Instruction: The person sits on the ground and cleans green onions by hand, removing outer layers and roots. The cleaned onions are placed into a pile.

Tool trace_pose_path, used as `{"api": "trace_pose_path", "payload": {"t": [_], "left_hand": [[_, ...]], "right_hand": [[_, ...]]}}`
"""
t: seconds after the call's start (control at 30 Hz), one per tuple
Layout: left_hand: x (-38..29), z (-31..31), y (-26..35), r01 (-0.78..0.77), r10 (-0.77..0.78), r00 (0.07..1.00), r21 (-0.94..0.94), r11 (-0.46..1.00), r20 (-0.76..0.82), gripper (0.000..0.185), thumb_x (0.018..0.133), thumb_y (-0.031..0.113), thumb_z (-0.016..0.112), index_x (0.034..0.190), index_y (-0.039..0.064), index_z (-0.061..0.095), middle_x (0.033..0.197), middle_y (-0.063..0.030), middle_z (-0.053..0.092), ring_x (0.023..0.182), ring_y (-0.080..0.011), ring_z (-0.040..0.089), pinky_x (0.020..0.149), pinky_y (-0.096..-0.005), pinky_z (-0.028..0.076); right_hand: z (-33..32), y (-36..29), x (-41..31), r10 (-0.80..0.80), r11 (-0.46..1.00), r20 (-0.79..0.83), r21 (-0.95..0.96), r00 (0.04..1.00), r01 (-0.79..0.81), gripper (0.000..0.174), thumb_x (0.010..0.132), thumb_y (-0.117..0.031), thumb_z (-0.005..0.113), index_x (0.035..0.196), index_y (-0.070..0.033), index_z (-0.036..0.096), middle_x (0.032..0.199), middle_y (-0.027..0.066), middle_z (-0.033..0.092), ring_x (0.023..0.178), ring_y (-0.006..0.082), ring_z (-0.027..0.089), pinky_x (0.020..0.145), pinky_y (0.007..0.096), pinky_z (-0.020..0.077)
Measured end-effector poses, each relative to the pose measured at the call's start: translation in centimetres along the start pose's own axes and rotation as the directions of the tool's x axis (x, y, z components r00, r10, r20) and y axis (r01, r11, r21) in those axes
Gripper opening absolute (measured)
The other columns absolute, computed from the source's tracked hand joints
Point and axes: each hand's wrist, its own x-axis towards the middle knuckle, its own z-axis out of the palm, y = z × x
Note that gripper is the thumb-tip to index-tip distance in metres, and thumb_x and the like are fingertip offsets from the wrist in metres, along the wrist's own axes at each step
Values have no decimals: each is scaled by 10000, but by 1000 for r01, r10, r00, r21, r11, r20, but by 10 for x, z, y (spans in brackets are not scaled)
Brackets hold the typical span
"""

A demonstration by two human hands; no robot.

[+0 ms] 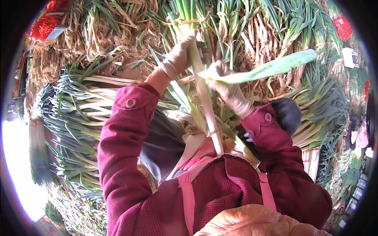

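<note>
My left hand (178,56), in a thin pale glove, grips a long Welsh onion (203,97) just below its green leaves. The white stalk slants down towards my lap, over a pink apron (192,155). My right hand (229,90), gloved too, is closed at the base of a broad green leaf (274,67), close beside the stalk. That leaf sticks out to the right; whether it is still joined to the stalk I cannot tell. Loose outer leaves (189,103) lie over my lap beneath the hands.
Cleaned Welsh onions (97,97) are piled to my left, and another pile (319,109) lies at right. Untrimmed onions with dry leaves (254,32) line the ground ahead. A bundled stack (37,147) stands far left. Red tie string (42,29) sits at upper left.
</note>
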Motion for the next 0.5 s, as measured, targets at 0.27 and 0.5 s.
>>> {"api": "trace_pose_path", "payload": {"t": [0.27, 0.5], "left_hand": [[-16, 14, -46, 112, -97, 989, 142, 983, -112, 300, 886, 331, 743, 941, 57, 633, 792, -37, 636, 694, -175, 636, 701, -365, 579], [6, -10, 7, -233, 276, 907, 168, 958, -318, 325, 946, 299, 640, 677, 144, 542, 553, 3, 519, 449, -141, 499, 449, -318, 464]], "right_hand": [[-44, -64, -63, 450, 420, 597, 514, 664, -748, 172, 888, -121, 654, 762, -86, 541, 673, -71, 477, 624, 34, 432, 541, 239, 365], [-66, -105, -114, 351, -147, 773, 603, 529, -784, 245, 908, -208, 668, 755, -99, 511, 743, -72, 470, 660, 38, 407, 591, 231, 332]]}}
